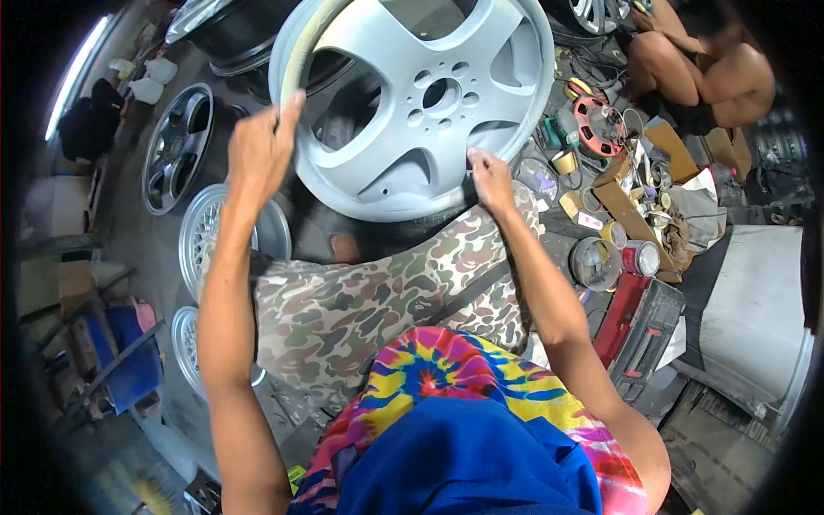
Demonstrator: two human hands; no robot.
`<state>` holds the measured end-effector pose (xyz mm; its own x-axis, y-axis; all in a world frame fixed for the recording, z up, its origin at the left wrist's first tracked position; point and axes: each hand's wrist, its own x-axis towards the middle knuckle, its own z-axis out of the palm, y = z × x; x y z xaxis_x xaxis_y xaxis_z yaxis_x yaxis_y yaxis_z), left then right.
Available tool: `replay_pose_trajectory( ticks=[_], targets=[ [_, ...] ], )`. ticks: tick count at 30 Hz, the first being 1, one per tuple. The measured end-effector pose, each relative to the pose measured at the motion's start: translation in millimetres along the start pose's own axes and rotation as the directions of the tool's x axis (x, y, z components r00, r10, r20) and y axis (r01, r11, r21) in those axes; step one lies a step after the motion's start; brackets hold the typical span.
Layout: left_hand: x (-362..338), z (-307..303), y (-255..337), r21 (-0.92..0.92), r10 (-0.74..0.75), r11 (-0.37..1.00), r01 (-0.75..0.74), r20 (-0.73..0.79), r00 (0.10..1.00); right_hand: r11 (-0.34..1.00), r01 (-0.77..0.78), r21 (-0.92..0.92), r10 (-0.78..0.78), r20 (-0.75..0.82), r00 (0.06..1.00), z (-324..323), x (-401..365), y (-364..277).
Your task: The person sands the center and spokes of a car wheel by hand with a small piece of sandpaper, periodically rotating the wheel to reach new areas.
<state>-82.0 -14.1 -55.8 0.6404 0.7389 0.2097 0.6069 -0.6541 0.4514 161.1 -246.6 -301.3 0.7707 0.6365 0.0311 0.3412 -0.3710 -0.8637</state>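
Observation:
A large grey wheel rim [412, 167] with wide spokes stands tilted in front of my camouflage-clad legs. My left hand [262, 150] is at the rim's left edge, its fingers curled and one finger reaching up along the lip; anything inside the curled fingers is hidden. At the lower right of the same rim, my right hand [491, 178] has its fingers closed on the edge, with the fingertips on the front face. Pale dust shows on the fingertips of both hands.
More rims [178, 148] stand at the left. On the right are an open cardboard box [631, 215] of cans and tape, a red reel [599, 126], a clear tub [595, 263] and a red-black toolbox [637, 330]. Another person [687, 69] crouches at the upper right.

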Motion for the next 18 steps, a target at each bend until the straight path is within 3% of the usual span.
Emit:
replay_pose_trajectory(
  ticks=[3,5,8,10,13,14,15,16,18],
  targets=[
    [-39,34,-16,-0.108,-0.118,0.985,0.133,0.130,0.984,0.996,-0.086,0.025,0.086,0.010,0.996,2,-5,-5],
    [-56,51,-22,-0.181,-0.125,0.972,0.149,0.137,0.983,0.952,-0.051,0.303,0.025,0.090,0.996,2,0,11],
    [-62,61,-17,-0.257,-0.186,0.940,0.225,0.167,0.968,0.929,-0.081,0.362,0.034,0.135,0.990,6,9,32],
    [-56,63,-15,-0.253,-0.101,0.962,0.103,0.022,0.995,0.967,-0.068,0.246,0.038,0.122,0.992,-3,7,13],
    [-22,41,-7,-0.127,-0.050,0.991,0.043,-0.055,0.997,0.910,-0.162,0.381,0.116,0.142,0.983,-3,-12,-24],
    [-2,29,2,-0.102,0.046,0.993,-0.065,-0.183,0.982,0.856,-0.228,0.464,0.142,0.214,0.966,8,-14,-20],
    [23,28,-4,0.049,0.115,0.993,-0.107,-0.244,0.963,0.820,-0.311,0.481,0.205,0.262,0.943,7,-25,-41],
    [43,10,12,0.067,0.092,0.994,-0.082,-0.149,0.985,0.779,-0.390,0.492,0.259,0.314,0.913,8,-39,-65],
    [78,1,36,0.119,0.160,0.984,-0.132,-0.272,0.949,0.583,-0.463,0.667,0.253,0.393,0.884,28,-56,-81]
  ],
)
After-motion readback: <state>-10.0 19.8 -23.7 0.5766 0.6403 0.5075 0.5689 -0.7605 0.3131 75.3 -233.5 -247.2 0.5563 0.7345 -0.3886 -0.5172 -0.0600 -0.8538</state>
